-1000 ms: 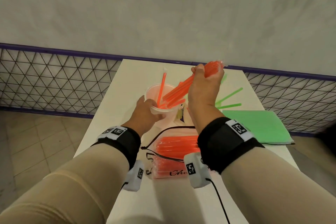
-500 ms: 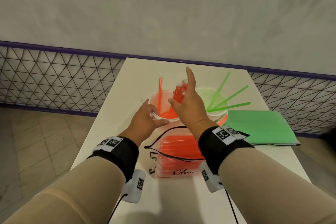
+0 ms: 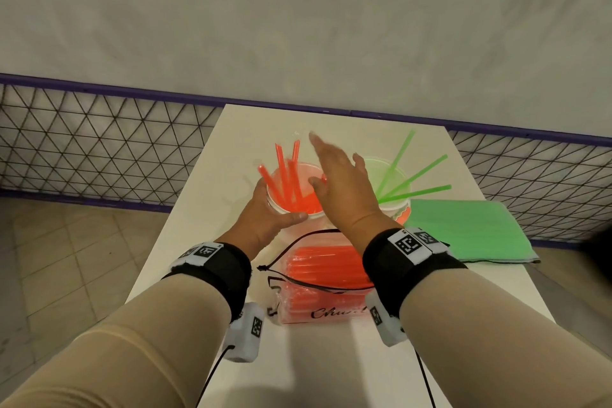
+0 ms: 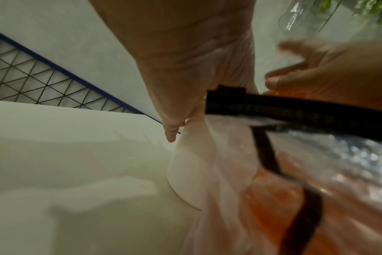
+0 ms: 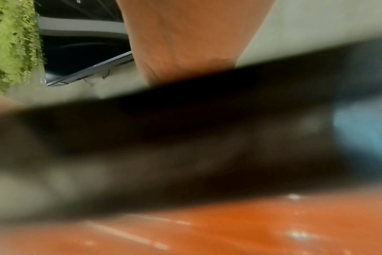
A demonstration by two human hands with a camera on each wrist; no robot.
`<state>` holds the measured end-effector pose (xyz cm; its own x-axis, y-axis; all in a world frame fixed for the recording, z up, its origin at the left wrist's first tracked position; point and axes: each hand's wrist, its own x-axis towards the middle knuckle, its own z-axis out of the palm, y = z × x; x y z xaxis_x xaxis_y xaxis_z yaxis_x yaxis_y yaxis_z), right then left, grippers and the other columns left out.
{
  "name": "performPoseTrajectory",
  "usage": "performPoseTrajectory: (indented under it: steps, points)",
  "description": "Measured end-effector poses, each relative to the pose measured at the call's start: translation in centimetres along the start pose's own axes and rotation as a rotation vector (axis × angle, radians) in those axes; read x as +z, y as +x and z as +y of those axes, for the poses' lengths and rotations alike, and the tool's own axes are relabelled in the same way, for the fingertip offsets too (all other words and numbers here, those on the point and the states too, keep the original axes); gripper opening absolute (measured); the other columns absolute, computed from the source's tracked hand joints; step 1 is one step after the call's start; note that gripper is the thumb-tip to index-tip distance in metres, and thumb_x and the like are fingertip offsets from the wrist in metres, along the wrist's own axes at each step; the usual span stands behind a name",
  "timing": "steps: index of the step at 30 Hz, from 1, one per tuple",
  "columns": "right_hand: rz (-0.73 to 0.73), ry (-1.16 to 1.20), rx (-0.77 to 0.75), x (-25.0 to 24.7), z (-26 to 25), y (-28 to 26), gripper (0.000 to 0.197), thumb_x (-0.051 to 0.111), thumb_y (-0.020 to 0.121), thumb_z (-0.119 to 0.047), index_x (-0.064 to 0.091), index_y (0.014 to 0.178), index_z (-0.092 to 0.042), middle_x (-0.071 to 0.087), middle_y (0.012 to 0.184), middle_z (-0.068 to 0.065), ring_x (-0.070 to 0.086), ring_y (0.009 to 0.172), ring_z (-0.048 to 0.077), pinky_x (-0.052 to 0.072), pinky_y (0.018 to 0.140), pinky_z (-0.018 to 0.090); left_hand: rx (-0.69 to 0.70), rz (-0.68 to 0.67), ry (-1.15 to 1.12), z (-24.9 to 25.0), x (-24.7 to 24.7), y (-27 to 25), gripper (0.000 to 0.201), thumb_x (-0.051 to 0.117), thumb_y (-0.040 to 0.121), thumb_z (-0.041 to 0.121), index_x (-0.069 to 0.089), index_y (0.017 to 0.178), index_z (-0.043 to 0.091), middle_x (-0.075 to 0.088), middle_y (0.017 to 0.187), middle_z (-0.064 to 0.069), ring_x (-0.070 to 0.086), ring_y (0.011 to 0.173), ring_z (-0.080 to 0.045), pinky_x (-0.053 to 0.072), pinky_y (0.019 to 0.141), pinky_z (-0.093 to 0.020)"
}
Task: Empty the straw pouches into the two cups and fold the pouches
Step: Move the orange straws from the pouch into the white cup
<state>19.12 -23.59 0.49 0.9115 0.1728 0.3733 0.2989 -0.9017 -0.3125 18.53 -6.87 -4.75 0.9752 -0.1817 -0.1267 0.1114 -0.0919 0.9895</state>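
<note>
A clear cup (image 3: pixel 281 207) with several orange straws (image 3: pixel 284 175) stands on the white table (image 3: pixel 198 225). My left hand (image 3: pixel 265 212) grips its near left side; the left wrist view shows the fingers (image 4: pixel 171 127) against the cup wall (image 4: pixel 192 165). My right hand (image 3: pixel 337 172) hovers over the cup's right rim with fingers spread, holding nothing. Right of it, a second cup (image 3: pixel 394 175) holds green straws (image 3: pixel 414 175). A clear pouch (image 3: pixel 318 288) with black trim, still full of orange straws, lies in front of the cups. A folded green pouch (image 3: pixel 470 232) lies at the right.
A black wire mesh fence (image 3: pixel 99 142) with a purple rail runs behind the table, under a grey wall. Tiled floor lies to the left. The table's near part (image 3: pixel 314 358) is bare. The right wrist view is blurred by the black trim and orange pouch (image 5: pixel 251 224).
My right hand lowered a bunch of orange straws into the left cup, let them go and spread its fingers. More orange straws now stand in the cup. The left hand stayed on the cup.
</note>
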Motion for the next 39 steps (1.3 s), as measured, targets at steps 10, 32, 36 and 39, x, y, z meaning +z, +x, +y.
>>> performPoseTrajectory:
  steps: [10, 32, 36, 39]
  points:
    - [0.087, 0.154, -0.006, -4.5, -2.0, -2.5, 0.053, 0.061, 0.091, -0.039, 0.047, 0.139, -0.021, 0.053, 0.132, 0.002, 0.044, 0.124, 0.019, 0.032, 0.103, 0.031, -0.349, 0.016, 0.177, 1.1, -0.2, -1.0, 0.128, 0.080, 0.068, 0.055, -0.008, 0.154, 0.022, 0.012, 0.162, -0.006, 0.019, 0.147, -0.026, 0.025, 0.110, -0.037]
    - [-0.554, -0.060, -0.179, 1.0, 0.1, -9.0, 0.044, 0.060, 0.093, -0.028, 0.051, 0.133, -0.013, 0.057, 0.116, 0.010, 0.053, 0.107, 0.026, 0.042, 0.092, 0.034, -0.393, -0.201, 0.347, 1.9, 2.1, -3.8, 0.043, 0.039, 0.091, -0.005, 0.071, 0.102, 0.021, 0.067, 0.078, -0.012, 0.061, 0.066, -0.025, 0.054, 0.066, -0.036]
    - [-0.535, -0.096, -0.174, 0.8, 0.5, -9.2, 0.028, 0.059, 0.092, -0.023, 0.054, 0.115, -0.006, 0.052, 0.110, 0.011, 0.051, 0.099, 0.026, 0.035, 0.079, 0.030, -0.368, -0.160, 0.351, 2.1, 2.3, -3.8, 0.033, 0.045, 0.092, -0.003, 0.071, 0.092, 0.018, 0.069, 0.086, -0.015, 0.063, 0.074, -0.027, 0.055, 0.073, -0.038]
    - [-0.522, -0.110, -0.161, 0.8, 0.8, -9.4, 0.022, 0.059, 0.089, -0.016, 0.053, 0.109, -0.008, 0.051, 0.106, 0.008, 0.049, 0.095, 0.024, 0.034, 0.076, 0.030, -0.360, -0.143, 0.334, 2.0, 2.5, -3.8, 0.029, 0.047, 0.095, 0.002, 0.071, 0.089, 0.017, 0.069, 0.086, -0.014, 0.061, 0.074, -0.026, 0.057, 0.077, -0.042]
